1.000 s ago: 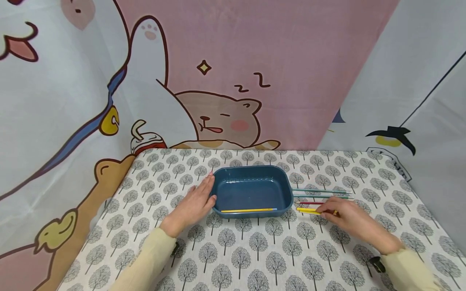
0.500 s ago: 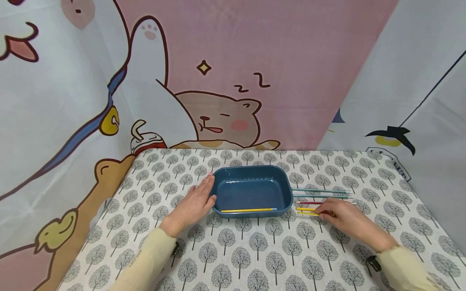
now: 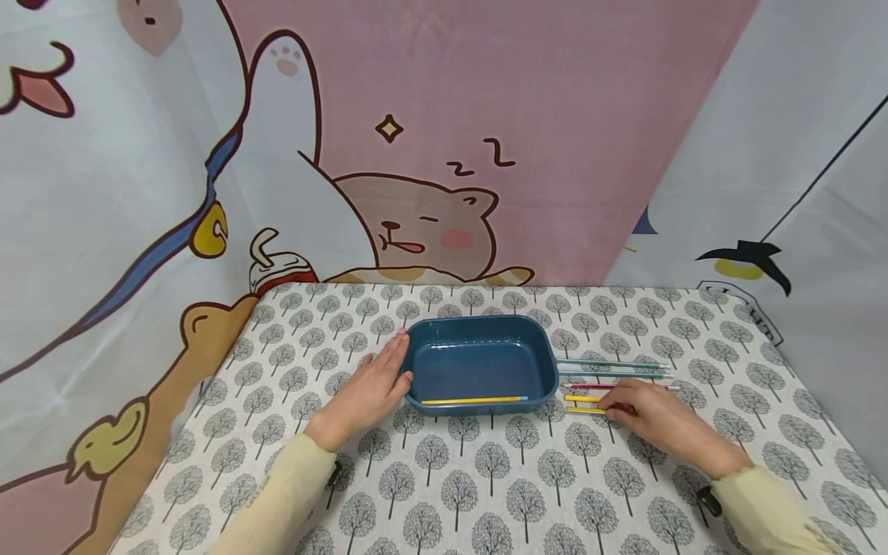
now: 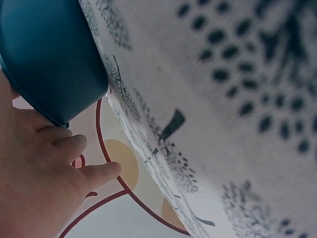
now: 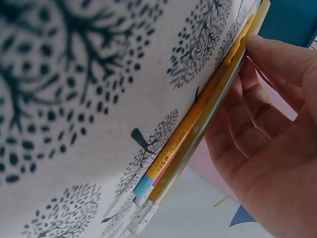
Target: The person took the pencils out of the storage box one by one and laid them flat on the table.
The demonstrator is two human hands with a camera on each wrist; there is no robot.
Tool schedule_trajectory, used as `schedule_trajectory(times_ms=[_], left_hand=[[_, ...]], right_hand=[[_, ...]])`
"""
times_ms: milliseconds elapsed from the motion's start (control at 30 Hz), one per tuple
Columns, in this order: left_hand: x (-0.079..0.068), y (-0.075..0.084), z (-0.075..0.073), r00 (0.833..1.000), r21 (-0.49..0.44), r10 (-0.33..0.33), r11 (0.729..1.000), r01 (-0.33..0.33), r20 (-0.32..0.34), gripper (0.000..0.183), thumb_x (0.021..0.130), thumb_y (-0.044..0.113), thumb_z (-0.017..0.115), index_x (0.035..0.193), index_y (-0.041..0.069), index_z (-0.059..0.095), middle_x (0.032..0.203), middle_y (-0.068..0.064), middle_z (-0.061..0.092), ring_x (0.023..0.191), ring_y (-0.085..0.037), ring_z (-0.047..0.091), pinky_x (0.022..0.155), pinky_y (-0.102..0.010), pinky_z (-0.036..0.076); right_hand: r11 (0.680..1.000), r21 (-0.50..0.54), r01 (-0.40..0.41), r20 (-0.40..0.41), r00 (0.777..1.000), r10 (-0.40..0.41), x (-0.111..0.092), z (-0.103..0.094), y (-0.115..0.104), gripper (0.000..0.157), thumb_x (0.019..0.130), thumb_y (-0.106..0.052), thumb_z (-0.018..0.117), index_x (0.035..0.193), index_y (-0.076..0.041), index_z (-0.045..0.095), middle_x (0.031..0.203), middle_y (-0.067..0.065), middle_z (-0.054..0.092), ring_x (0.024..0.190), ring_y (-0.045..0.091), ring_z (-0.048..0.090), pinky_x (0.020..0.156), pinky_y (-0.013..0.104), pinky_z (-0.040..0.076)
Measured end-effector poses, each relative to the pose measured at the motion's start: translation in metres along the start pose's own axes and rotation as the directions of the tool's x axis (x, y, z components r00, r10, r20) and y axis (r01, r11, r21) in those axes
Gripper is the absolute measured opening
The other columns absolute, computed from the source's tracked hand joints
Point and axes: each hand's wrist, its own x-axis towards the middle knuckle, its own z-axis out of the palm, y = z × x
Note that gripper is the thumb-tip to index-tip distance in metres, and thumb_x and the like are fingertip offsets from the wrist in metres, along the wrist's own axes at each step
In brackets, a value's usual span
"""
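Observation:
A dark blue rectangular dish stands on the tree-print cloth, with one yellow pencil lying inside along its near side. My left hand rests against the dish's left wall, fingers extended, also visible as a hand in the left wrist view. Right of the dish, my right hand pinches a yellow pencil with a silver stripe and white eraser, thumb near its far end. Close alongside lies an orange-yellow pencil with a blue band. In the head view, the hand covers part of both pencils.
Beyond the right hand lie a red pencil and two green pencils, roughly parallel, pointing away from the dish. The patterned cloth covers the table, and cartoon-printed curtains hang behind it and at both sides.
The two yellow pencils by my right hand, close together at an angle before, now lie apart and nearly parallel. The right hand has shifted slightly left. The left hand and dish stay put.

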Motion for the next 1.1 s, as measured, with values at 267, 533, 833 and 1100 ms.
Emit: schedule_trajectory(times_ms=[267,533,833,1100], left_hand=[[0.0008,0.0002,0.0002,1.0,0.001,-0.004,1.0,0.004,0.006,0.065,0.112,0.034,0.04,0.165,0.006,0.015,0.172,-0.003,0.005,0.158,-0.029,0.018,0.122,-0.062,0.023],[0.0009,0.0,0.0003,1.0,0.001,-0.004,1.0,0.004,0.004,0.065,0.112,0.034,0.04,0.165,0.007,0.015,0.172,-0.003,0.005,0.158,-0.029,0.018,0.122,-0.062,0.023],[0.0002,0.0,-0.0002,1.0,0.001,-0.009,1.0,0.009,0.006,0.065,0.112,0.034,0.04,0.165,0.008,0.013,0.173,-0.004,0.006,0.158,-0.029,0.017,0.123,-0.061,0.023],[0.0,0.0004,0.0,1.0,-0.001,-0.004,1.0,0.004,-0.001,0.065,0.112,0.034,0.04,0.165,0.006,0.015,0.173,-0.007,0.009,0.157,-0.029,0.019,0.122,-0.062,0.023]], right_hand=[[1.0,-0.028,0.0,-0.006,1.0,0.0,0.0013,0.0027,0.0013,0.017,0.088,-0.009,0.081,0.1,-0.022,0.08,0.099,-0.013,0.069,0.086,0.007,0.066,0.075,0.035,0.059],[0.999,-0.023,0.022,-0.017,1.0,-0.023,0.0012,0.0055,0.0034,0.018,0.088,-0.008,0.081,0.099,-0.021,0.081,0.097,-0.014,0.066,0.081,0.002,0.062,0.068,0.029,0.056],[1.0,-0.021,0.015,-0.021,1.0,-0.016,0.0012,0.0068,0.0041,0.019,0.087,-0.007,0.082,0.098,-0.022,0.081,0.096,-0.015,0.066,0.081,0.003,0.062,0.067,0.029,0.056],[1.0,-0.017,0.004,-0.016,1.0,-0.004,0.0,0.0067,0.0035,0.02,0.086,-0.006,0.083,0.099,-0.021,0.08,0.095,-0.015,0.066,0.08,0.002,0.061,0.068,0.029,0.056]])
